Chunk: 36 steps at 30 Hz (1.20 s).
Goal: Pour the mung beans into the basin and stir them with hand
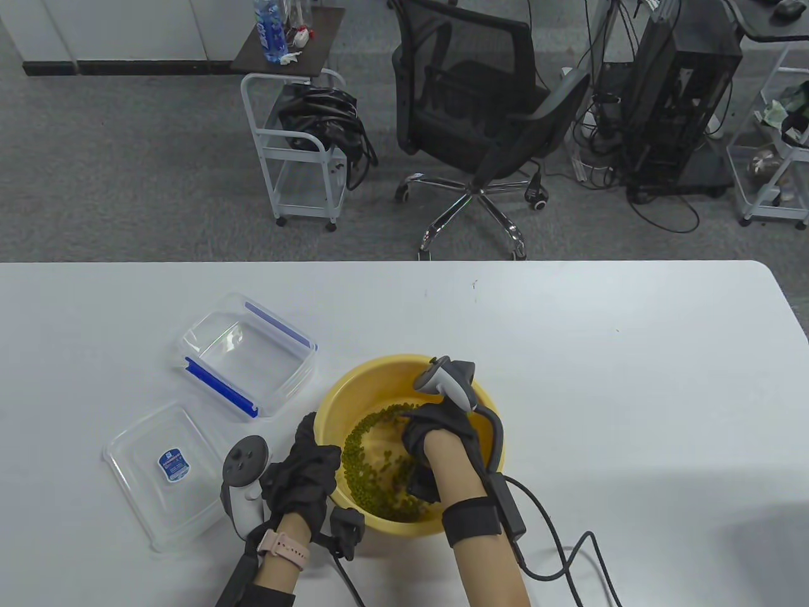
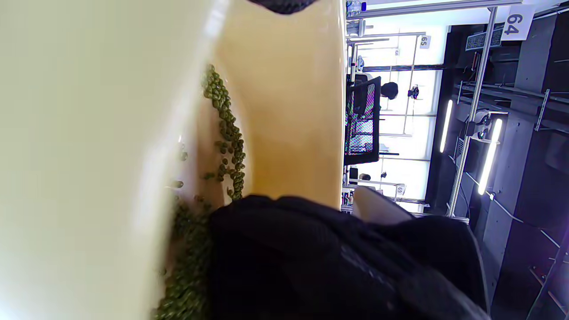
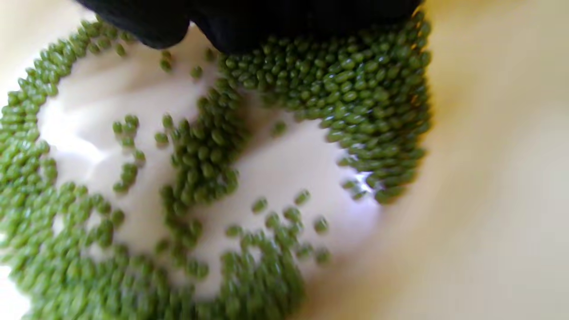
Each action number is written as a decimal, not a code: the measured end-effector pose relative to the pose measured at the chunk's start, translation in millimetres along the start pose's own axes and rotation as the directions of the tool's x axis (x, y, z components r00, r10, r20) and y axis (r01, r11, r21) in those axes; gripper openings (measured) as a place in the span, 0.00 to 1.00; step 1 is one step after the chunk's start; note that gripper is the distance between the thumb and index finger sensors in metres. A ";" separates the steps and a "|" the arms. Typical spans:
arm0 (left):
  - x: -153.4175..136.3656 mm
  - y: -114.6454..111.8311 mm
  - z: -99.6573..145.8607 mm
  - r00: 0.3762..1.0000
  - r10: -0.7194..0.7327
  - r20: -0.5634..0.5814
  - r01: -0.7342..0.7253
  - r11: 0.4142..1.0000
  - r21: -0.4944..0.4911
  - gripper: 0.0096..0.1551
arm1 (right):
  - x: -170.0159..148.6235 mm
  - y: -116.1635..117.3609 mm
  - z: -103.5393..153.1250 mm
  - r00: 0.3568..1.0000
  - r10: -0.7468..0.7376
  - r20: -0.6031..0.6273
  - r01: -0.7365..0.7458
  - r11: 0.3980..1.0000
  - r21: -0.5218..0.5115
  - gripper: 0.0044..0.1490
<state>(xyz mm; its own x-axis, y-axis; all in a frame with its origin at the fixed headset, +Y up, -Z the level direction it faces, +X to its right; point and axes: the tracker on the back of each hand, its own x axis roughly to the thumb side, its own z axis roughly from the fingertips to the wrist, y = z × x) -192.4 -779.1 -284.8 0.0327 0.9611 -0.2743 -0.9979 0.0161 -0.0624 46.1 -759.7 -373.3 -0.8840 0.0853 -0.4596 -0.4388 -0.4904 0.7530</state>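
A yellow basin [image 1: 486,404] stands near the table's front edge with green mung beans [image 1: 370,465] spread over its bottom. My right hand [image 1: 436,433] in a black glove reaches down inside it, fingers [image 3: 249,22] pushing into a heap of beans [image 3: 346,98]. My left hand [image 1: 303,471] grips the basin's left rim, fingers hooked over the edge. The left wrist view shows the basin's inner wall [image 2: 289,111], a line of beans [image 2: 226,129] and the right glove [image 2: 311,258].
An empty clear box with blue clips [image 1: 246,357] sits left of the basin. Its clear lid [image 1: 164,471] lies nearer the front left. A cable [image 1: 556,544] trails from my right wrist across the table. An office chair [image 1: 480,126] stands beyond the far edge.
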 end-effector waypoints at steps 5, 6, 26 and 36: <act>-0.1 -0.2 0.3 1.000 0.003 0.000 -0.003 1.000 0.001 0.43 | -7.1 19.2 8.6 0.995 0.079 0.069 -0.087 0.987 0.134 0.33; -0.1 -0.1 0.3 1.000 0.003 -0.001 -0.003 1.000 0.001 0.42 | -6.6 24.1 10.3 0.992 0.094 0.084 -0.106 0.982 0.156 0.33; -0.6 0.3 0.4 1.000 0.003 -0.001 -0.003 1.000 -0.008 0.42 | 54.4 19.0 -6.0 0.993 0.090 0.074 -0.071 0.972 -0.224 0.33; -0.8 0.1 0.7 1.000 0.013 -0.002 -0.013 1.000 -0.006 0.42 | 1.6 -2.9 -0.2 1.000 0.014 -0.008 -0.015 0.995 -0.095 0.34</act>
<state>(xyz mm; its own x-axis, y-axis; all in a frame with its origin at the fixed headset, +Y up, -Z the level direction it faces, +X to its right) -192.6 -779.6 -284.0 0.0197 0.9606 -0.2773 -0.9979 0.0018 -0.0644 45.9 -758.3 -376.3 -0.8889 0.0712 -0.4525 -0.4082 -0.5714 0.7119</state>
